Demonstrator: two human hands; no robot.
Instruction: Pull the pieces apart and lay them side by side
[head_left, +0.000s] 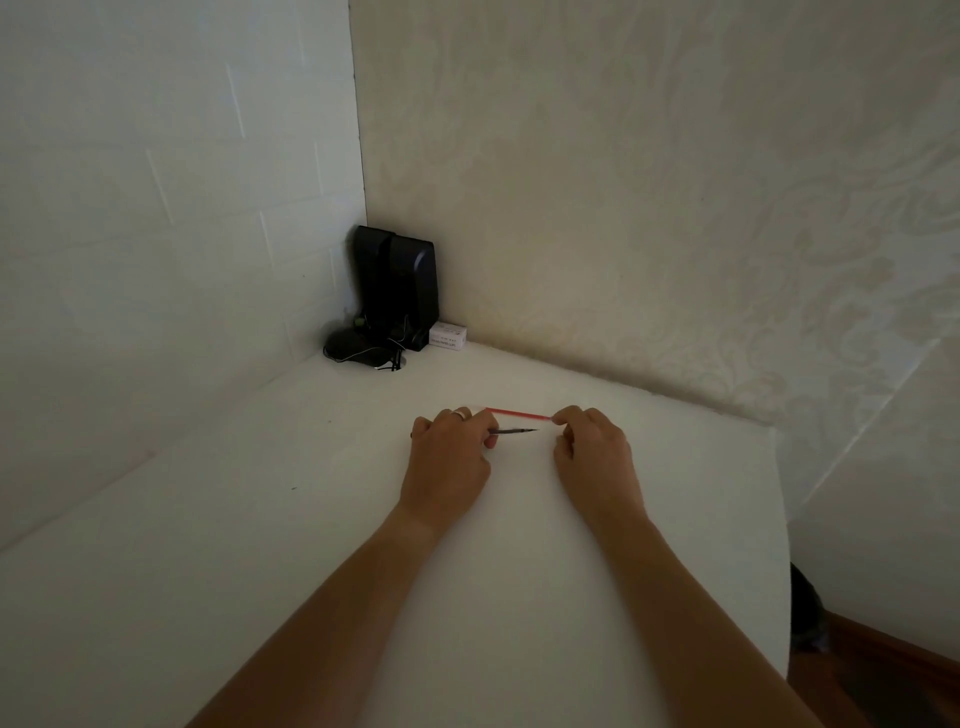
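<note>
Both my hands rest on a white table (260, 545), a little apart. My left hand (447, 462), with a ring on one finger, grips a thin dark pen refill (517, 431) whose tip points right toward the other hand. My right hand (592, 457) pinches the right end of a thin red pen tube (519, 414), which runs left to the fingertips of my left hand. The left end of the red tube is partly hidden behind those fingers.
In the far corner stand two black speakers (397, 286) with tangled cables (363, 353) and a small white box (448, 335) beside them. Walls close the table on the left and back. The table's right edge (779, 519) drops to a wooden floor.
</note>
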